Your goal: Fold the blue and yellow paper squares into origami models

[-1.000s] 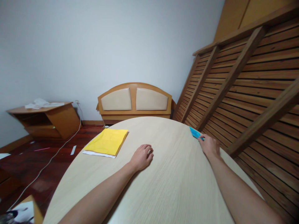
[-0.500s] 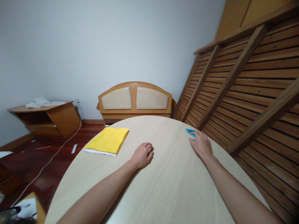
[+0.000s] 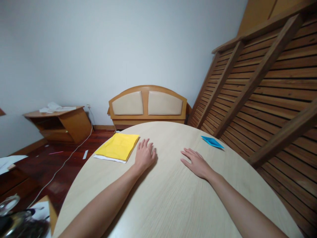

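My left hand [image 3: 145,154] is over the round table [image 3: 163,198], fingers apart and holding nothing, close to the right edge of a stack of yellow paper [image 3: 118,145]. A white sheet shows under the yellow one along its near edge. My right hand [image 3: 197,163] is palm down with its fingers stretched toward the table's middle, and nothing is in it. Beyond it, toward the right rim, a blue folded-paper piece [image 3: 213,142] with pointed ends lies on the table, apart from both hands.
A slatted wooden bed frame [image 3: 260,86] leans along the right side. Behind the table stands a padded headboard [image 3: 148,102]. At the left are a low wooden cabinet [image 3: 76,125] and a white cable [image 3: 71,153] on the dark floor.
My right hand has let go of the blue folded paper and moved left, toward the middle. My left hand has moved nearer the yellow paper, its fingers spreading. The view has shifted slightly.
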`<state>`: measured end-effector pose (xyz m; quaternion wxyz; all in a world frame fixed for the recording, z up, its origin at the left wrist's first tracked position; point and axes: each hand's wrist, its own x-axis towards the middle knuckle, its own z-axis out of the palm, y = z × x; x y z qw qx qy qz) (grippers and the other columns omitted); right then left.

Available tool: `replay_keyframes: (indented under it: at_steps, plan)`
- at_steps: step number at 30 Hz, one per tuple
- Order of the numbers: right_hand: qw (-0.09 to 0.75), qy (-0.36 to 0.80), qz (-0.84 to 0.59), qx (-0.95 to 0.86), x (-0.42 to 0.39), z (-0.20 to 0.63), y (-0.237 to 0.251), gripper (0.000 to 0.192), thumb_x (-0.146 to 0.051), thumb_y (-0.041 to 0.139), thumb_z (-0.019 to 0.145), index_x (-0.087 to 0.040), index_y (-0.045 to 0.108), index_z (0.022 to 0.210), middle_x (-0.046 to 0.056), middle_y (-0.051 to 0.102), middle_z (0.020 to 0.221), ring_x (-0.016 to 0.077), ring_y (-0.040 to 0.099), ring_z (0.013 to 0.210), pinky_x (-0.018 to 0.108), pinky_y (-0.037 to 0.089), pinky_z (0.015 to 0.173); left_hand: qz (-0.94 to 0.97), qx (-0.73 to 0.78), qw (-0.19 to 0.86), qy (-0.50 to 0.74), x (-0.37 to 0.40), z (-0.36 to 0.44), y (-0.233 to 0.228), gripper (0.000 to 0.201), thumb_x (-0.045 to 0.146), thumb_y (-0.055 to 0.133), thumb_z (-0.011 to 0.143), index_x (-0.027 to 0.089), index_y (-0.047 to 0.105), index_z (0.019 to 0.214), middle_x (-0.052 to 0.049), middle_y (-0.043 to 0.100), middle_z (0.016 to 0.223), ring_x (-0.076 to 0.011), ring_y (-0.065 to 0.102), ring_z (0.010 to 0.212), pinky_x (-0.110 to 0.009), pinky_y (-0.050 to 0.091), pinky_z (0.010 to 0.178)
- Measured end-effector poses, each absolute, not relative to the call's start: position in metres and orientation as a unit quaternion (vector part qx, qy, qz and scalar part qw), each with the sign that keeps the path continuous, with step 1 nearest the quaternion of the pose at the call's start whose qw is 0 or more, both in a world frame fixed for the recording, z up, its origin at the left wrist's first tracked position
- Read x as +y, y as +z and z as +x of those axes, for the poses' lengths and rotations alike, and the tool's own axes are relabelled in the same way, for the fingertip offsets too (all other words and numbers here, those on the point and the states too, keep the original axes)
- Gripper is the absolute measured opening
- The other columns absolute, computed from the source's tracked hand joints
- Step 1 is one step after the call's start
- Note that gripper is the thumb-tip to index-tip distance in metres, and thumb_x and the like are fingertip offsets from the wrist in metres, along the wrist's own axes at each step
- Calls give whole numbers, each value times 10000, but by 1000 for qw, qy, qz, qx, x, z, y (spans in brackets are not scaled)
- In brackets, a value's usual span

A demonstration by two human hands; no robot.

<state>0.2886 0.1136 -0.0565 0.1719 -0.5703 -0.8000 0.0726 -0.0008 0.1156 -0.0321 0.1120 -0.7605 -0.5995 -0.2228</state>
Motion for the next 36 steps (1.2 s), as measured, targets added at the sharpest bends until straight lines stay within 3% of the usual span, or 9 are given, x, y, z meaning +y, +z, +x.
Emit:
replay_keyframes:
  at_steps: [3, 7, 10, 15, 23, 28, 31, 34, 36]
  plan:
    - [170, 71, -567, -803, 114, 289, -57, 534, -512, 454, 963, -216, 547, 1398, 92, 423, 1539, 286, 331, 1447, 503, 230, 1189, -704, -665, 155, -194, 122, -18, -32, 502, 363, 547, 891, 103, 563, 1320, -216, 324, 1554, -406, 289, 1431, -544, 253, 1150]
    - [169, 72, -567, -803, 114, 289, -60, 534, -504, 448, 965, -211, 543, 1401, 93, 419, 1542, 289, 328, 1448, 501, 234, 1189, -658, -721, 151, -154, 129, -32, -39, 514, 448, 527, 893, 88, 611, 1251, -240, 331, 1544, -445, 269, 1432, -566, 238, 1139]
    - [169, 70, -569, -802, 114, 289, -60, 534, -504, 438, 967, -207, 543, 1398, 97, 424, 1538, 291, 328, 1448, 509, 233, 1189, -640, -744, 141, -130, 133, -35, -44, 525, 473, 470, 913, 71, 629, 1213, -248, 386, 1511, -438, 303, 1417, -564, 246, 1133]
    - [170, 67, -564, -805, 114, 290, -61, 526, -497, 429, 969, -212, 545, 1395, 97, 432, 1533, 287, 338, 1443, 502, 242, 1186, -634, -751, 139, -120, 135, -36, -45, 564, 420, 422, 929, 46, 558, 1329, -212, 439, 1491, -410, 336, 1400, -552, 272, 1128]
    - [169, 72, -564, -805, 114, 290, -61, 533, -510, 421, 971, -220, 538, 1402, 88, 421, 1541, 283, 327, 1449, 503, 231, 1190, -683, -692, 168, -164, 121, -19, -34, 556, 332, 420, 940, 50, 469, 1417, -170, 398, 1529, -378, 302, 1421, -546, 244, 1155]
    - [190, 78, -558, -804, 114, 290, -63, 536, -522, 439, 960, -210, 558, 1379, 101, 446, 1524, 296, 342, 1440, 520, 239, 1183, -775, -593, 105, -191, 93, 13, -32, 526, 341, 407, 952, 87, 469, 1408, -143, 379, 1544, -394, 262, 1438, -506, 339, 1121]
    - [249, 92, -553, -790, 116, 290, -61, 479, -487, 438, 960, -199, 609, 1301, 115, 553, 1432, 294, 450, 1367, 501, 307, 1154, -829, -527, 28, -186, 73, 32, -31, 492, 332, 393, 961, 120, 468, 1399, -146, 417, 1519, -361, 394, 1375, -487, 426, 1068]
    - [348, 142, -559, -739, 119, 290, -60, 428, -462, 387, 976, -212, 628, 1227, 107, 653, 1291, 261, 582, 1222, 446, 415, 1080, -870, -461, -38, -171, 57, 43, -25, 378, 310, 319, 1000, 170, 597, 1213, -124, 568, 1386, -286, 611, 1161, -443, 520, 966]
    - [401, 177, -568, -697, 123, 292, -60, 424, -483, 372, 975, -221, 628, 1188, 101, 679, 1235, 253, 616, 1165, 432, 447, 1045, -887, -426, -60, -170, 51, 45, -22, 377, 322, 293, 1020, 205, 626, 1153, -81, 633, 1306, -247, 672, 1053, -406, 558, 896]
